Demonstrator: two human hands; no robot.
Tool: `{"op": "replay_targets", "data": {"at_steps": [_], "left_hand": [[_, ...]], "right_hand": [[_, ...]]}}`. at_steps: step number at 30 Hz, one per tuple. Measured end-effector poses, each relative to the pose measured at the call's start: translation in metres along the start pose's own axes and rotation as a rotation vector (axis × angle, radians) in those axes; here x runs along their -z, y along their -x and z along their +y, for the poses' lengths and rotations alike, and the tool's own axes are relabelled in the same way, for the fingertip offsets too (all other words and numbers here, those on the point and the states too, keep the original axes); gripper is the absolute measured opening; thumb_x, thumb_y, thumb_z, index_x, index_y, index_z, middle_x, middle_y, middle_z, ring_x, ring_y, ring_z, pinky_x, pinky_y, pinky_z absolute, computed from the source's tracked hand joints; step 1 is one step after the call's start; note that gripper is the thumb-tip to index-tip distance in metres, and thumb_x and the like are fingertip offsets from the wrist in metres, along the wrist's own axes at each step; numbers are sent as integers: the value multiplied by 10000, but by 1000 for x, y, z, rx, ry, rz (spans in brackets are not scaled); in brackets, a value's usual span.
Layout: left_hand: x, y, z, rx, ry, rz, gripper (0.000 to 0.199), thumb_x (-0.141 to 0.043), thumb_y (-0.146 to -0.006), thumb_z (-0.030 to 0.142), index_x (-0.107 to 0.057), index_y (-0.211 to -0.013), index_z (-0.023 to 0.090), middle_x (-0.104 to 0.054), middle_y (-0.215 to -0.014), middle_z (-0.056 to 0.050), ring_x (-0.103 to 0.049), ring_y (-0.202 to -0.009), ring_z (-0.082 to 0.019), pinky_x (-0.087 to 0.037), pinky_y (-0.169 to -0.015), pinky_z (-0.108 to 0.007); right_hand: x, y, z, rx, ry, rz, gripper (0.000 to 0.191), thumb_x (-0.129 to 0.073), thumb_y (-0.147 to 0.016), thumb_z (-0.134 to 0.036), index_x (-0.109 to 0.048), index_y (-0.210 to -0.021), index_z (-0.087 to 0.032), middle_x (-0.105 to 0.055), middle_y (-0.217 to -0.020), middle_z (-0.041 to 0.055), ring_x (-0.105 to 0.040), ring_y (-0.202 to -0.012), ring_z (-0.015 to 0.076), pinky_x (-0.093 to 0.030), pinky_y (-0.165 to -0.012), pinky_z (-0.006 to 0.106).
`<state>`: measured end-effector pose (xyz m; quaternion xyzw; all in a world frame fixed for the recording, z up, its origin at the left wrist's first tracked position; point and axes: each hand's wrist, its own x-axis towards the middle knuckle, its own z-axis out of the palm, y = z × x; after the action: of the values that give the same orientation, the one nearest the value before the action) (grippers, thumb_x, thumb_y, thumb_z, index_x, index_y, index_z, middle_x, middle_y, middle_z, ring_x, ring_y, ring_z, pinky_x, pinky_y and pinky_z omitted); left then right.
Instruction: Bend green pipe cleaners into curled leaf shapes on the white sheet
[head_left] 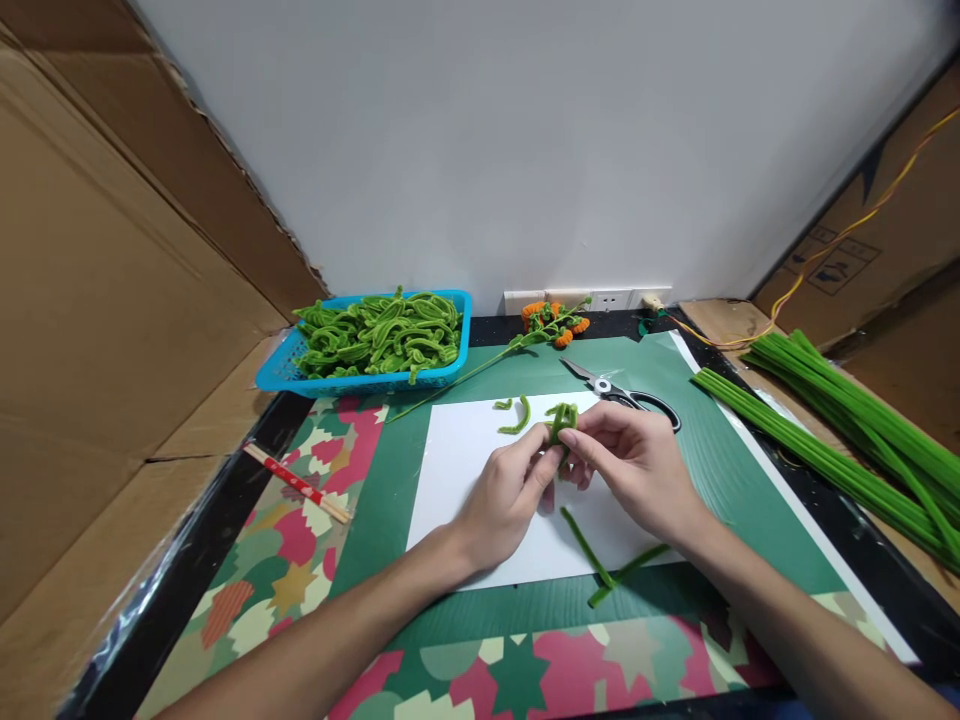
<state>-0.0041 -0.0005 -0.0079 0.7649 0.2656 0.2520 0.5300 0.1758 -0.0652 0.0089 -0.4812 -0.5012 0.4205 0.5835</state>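
Note:
Both hands meet over a white sheet (450, 470). My left hand (510, 490) pinches the lower part of a bent green pipe cleaner piece (564, 422). From the other side, my right hand (637, 460) grips the same piece between thumb and fingers. Its exact shape is partly hidden by the fingertips. Beyond the hands, a curved pipe cleaner bit (523, 415) and a shorter scrap (503, 404) lie on the sheet. Below them, two straight pipe cleaner lengths (586, 546) cross near the sheet's front edge. Scissors (600, 385) lie behind my right hand, partly covered by it.
A blue basket (466, 340) heaped with bent green pieces stands back left. An orange-flowered stem (517, 345) lies behind the sheet. Red-wrapped chopsticks (296, 483) are at left. Bundles of long green pipe cleaners (810, 445) lie right. Cardboard (112, 250) and a wall enclose the table.

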Motion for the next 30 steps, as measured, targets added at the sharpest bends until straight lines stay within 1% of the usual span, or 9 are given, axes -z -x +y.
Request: {"op": "replay_targets", "data": {"at_steps": [4,7,9,12,16,18,21,25,30], "left_hand": [[-3,-2,-3,82,146,26,351,-496,-1121,513,-529,-959,203,-637,-785,24,-581,-517,-77,-415,-471,-200],[-8,-4,1,149,319,51,353,-543,-1091,547,-503,-983,214,-640,-793,34,-559,-422,-67,-355,-366,-179],[-11,-4,5,169,398,59,332,-568,-1079,546,-503,-1050,221,-643,-787,44,-558,-395,-71,-335,-337,-165],[-14,-3,10,168,440,72,313,-584,-1076,526,-506,-1122,226,-642,-772,54,-557,-396,-67,-338,-341,-144],[-15,-1,9,177,467,70,324,-580,-1074,532,-509,-1083,216,-645,-753,47,-540,-399,-61,-333,-350,-138],[-15,0,8,185,474,54,337,-565,-1077,541,-518,-1054,208,-647,-743,40,-534,-402,-61,-336,-358,-144],[-15,0,8,189,480,30,360,-553,-1078,556,-528,-1036,199,-647,-734,32,-534,-413,-63,-343,-369,-155],[-16,1,10,178,486,22,363,-548,-1081,561,-527,-1094,199,-647,-735,34,-538,-428,-67,-348,-379,-157],[-18,2,9,174,473,36,367,-529,-1093,565,-534,-1084,198,-642,-718,42,-529,-422,-62,-343,-376,-150]], "right_hand": [[0,-1,-3,31,24,35,261,-799,-961,-430,-750,-874,-189,-719,-692,3,-672,-563,140,-582,-551,259],[1,-2,0,55,51,108,223,-787,-966,-418,-783,-958,-195,-751,-816,23,-686,-600,139,-584,-534,256],[1,-4,3,54,63,144,222,-787,-963,-407,-797,-1031,-196,-769,-888,38,-695,-613,138,-581,-517,252],[0,-6,5,33,24,172,261,-817,-933,-413,-798,-1058,-186,-780,-893,49,-696,-608,138,-557,-492,241],[-1,-7,4,-54,-124,213,365,-926,-814,-442,-738,-994,-186,-770,-786,33,-678,-602,148,-526,-472,226],[-2,-7,4,-88,-167,222,402,-945,-784,-463,-693,-948,-196,-748,-736,14,-658,-582,143,-516,-467,224],[-2,-6,6,-102,-167,210,419,-943,-783,-481,-675,-940,-200,-736,-725,3,-638,-558,133,-492,-454,219],[-2,-4,9,-96,-134,192,426,-929,-804,-469,-675,-1016,-201,-774,-777,17,-637,-548,127,-482,-459,221],[-1,-3,9,-25,-32,138,323,-868,-878,-432,-722,-1039,-193,-779,-849,44,-672,-628,143,-493,-486,234]]}}
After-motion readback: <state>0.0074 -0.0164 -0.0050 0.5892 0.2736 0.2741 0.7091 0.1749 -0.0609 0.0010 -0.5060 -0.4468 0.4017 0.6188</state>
